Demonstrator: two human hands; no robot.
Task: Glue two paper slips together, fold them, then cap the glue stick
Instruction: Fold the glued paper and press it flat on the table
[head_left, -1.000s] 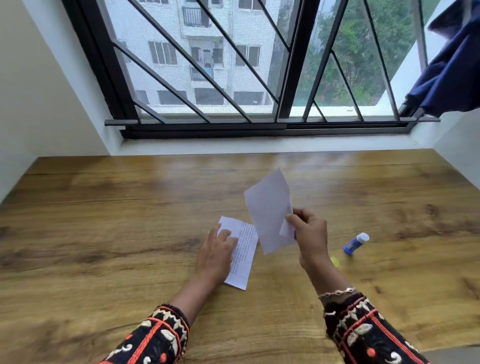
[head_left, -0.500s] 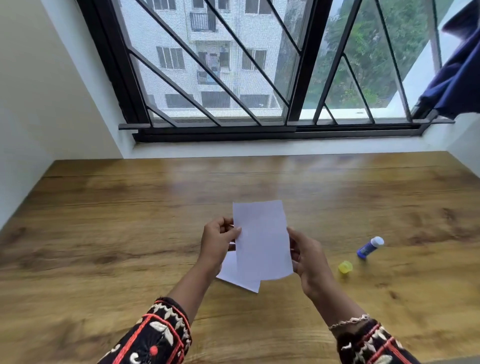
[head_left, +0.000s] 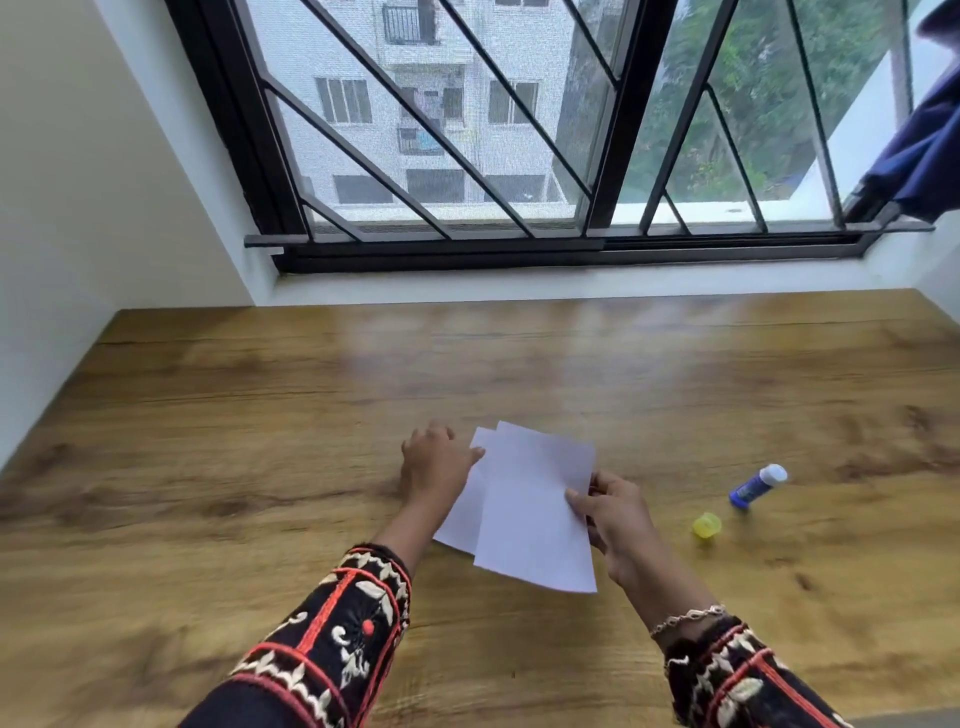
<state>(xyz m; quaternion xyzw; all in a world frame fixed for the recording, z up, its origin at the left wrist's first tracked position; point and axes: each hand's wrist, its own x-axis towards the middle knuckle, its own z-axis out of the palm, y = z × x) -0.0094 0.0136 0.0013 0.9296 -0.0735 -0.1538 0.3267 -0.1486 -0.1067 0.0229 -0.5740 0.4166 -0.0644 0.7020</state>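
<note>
Two white paper slips overlap on the wooden table (head_left: 260, 441). The upper slip (head_left: 535, 509) lies over the lower slip (head_left: 467, 514), which sticks out at its left. My right hand (head_left: 608, 519) pinches the upper slip's right edge between thumb and fingers. My left hand (head_left: 436, 462) rests palm down at the left edge of the slips, fingertips touching the paper. An uncapped blue glue stick (head_left: 756, 486) lies on its side to the right, apart from both hands. Its yellow cap (head_left: 706, 526) sits just in front of it.
A barred window (head_left: 519, 130) with a white sill runs along the table's far edge. White walls close in the left and right sides. A dark blue cloth (head_left: 930, 140) hangs at the upper right.
The upper slip, held up in both hands before, has come down over the lower slip. My left hand has let go of it and now lies flat at the papers' left edge.
</note>
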